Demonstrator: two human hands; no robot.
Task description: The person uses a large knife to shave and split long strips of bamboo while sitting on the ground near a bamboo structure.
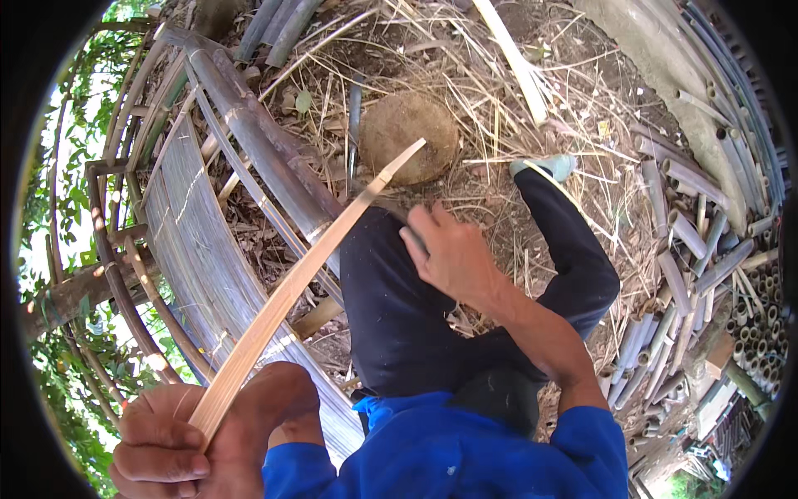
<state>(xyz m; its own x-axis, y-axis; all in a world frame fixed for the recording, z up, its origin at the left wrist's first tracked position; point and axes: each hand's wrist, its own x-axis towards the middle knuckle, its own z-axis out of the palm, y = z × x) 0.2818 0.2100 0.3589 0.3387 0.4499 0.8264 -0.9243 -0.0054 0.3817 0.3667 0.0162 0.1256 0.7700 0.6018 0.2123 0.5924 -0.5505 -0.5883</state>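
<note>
Left hand (233, 441): fingers clasp strip (291, 291), lower left of stump (407, 125) | strip: tip overlaps stump in view; thin, so hard pressure might snap it | left leg (391, 316): below stump, could be cut if dark blurred tool (420, 239), maybe knife, slips | right hand (455, 259): fingers curled around tool

Bamboo strip (293, 285) slanting forward-right from left hand (241, 439), right hand (455, 259) to its right, wood stump (406, 125) behind the strip's tip, bamboo-slat bench (193, 220) leftward, cut bamboo poles (683, 231) far right.
</note>
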